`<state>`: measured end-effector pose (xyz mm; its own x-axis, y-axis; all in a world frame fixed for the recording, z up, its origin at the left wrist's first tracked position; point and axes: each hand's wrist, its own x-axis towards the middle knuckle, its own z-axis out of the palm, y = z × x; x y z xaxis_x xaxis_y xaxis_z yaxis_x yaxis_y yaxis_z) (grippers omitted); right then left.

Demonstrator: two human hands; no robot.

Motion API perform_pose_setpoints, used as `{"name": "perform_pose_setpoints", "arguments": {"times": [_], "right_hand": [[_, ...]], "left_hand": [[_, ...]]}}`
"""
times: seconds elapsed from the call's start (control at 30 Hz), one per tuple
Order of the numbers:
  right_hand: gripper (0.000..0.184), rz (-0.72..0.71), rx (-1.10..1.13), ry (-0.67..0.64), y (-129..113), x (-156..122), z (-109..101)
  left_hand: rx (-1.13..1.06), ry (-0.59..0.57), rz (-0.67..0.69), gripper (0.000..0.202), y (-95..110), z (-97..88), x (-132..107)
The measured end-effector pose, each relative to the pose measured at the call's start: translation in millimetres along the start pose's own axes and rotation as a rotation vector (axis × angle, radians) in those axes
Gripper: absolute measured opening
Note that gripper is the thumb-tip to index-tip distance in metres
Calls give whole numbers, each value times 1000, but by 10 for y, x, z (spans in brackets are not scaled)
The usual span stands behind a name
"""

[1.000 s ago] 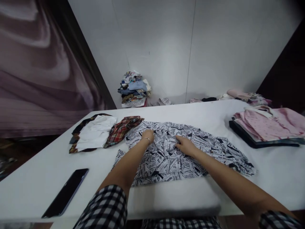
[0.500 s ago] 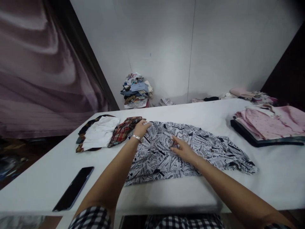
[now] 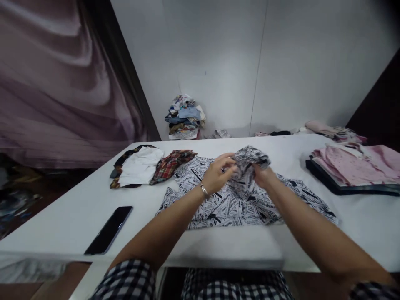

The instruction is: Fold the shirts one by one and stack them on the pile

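Note:
A black-and-white newspaper-print shirt (image 3: 225,210) lies spread across the table in front of me, with a bunched part of it raised off the rest. My right hand (image 3: 263,176) grips this bunched cloth from the right, its fingers partly hidden in the folds. On the other side, my left hand (image 3: 219,173), with a silver bracelet at the wrist, has its curled fingertips on the edge of the same raised cloth. The lifted part is slightly blurred.
Left of the shirt lie a red plaid garment (image 3: 171,166) and a folded white garment (image 3: 140,166). A phone (image 3: 109,230) rests near the front left edge. Pink folded clothes (image 3: 359,162) are stacked at right. A clothes pile (image 3: 186,118) stands by the wall behind the white table (image 3: 231,246).
Both hands have come up from the flat shirt, raising a bunched part of it. My left hand has moved right, toward my right hand. The view has shifted slightly.

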<state>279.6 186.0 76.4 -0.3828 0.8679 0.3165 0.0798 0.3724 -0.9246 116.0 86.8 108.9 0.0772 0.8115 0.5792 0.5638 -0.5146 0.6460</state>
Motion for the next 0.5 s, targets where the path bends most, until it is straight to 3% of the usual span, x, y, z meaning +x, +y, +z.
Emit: {"name": "perform_pose_setpoints", "arguments": {"times": [0.1, 0.17, 0.23, 0.33, 0.5], "right_hand": [[26, 143, 223, 62, -170, 365, -366], [22, 181, 339, 62, -370, 601, -571], [23, 195, 397, 83, -594, 791, -746], [31, 211, 429, 174, -896, 986, -993], [37, 179, 343, 293, -1200, 1204, -1409]], "left_hand": [[254, 34, -340, 19, -663, -307, -35], [483, -68, -571, 24, -1084, -470, -36], [623, -139, -678, 30, -1416, -559, -3], [683, -183, -692, 36, -1762, -548, 134], [729, -319, -617, 50, -2205, -351, 512]]}}
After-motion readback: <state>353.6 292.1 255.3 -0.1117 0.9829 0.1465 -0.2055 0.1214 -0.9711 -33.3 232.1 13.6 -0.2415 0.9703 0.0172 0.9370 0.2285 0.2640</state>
